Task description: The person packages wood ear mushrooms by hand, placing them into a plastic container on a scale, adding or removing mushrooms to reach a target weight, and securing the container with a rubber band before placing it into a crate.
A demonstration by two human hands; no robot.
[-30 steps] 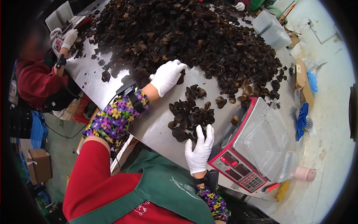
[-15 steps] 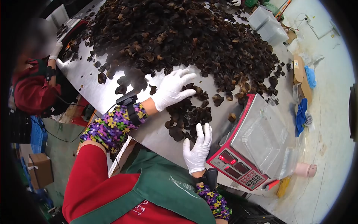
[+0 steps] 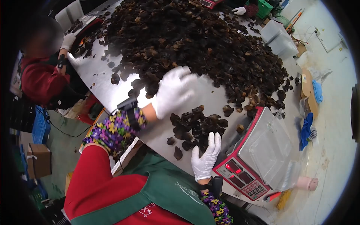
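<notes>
My left hand, in a white glove, is over the steel table at the near edge of a large heap of dark wood ear mushrooms. It is blurred, but its fingers look stretched out and nothing shows in them. Between my hands lies a small pile of wood ear mushrooms. My right hand, also gloved, rests at this pile's near side, fingers straight and thumb apart. Right of it stands a red weighing scale with lit digits and a clear plastic container on its pan.
At the left, a co-worker in a red sleeve has a gloved hand at the table. Another gloved hand shows at the far side. Clear tubs, a cardboard box and a blue cloth line the right edge.
My left hand has lifted off the small pile and drawn back toward the big heap. The small pile looks more gathered, with a few pieces loose at its left. The view has shifted slightly.
</notes>
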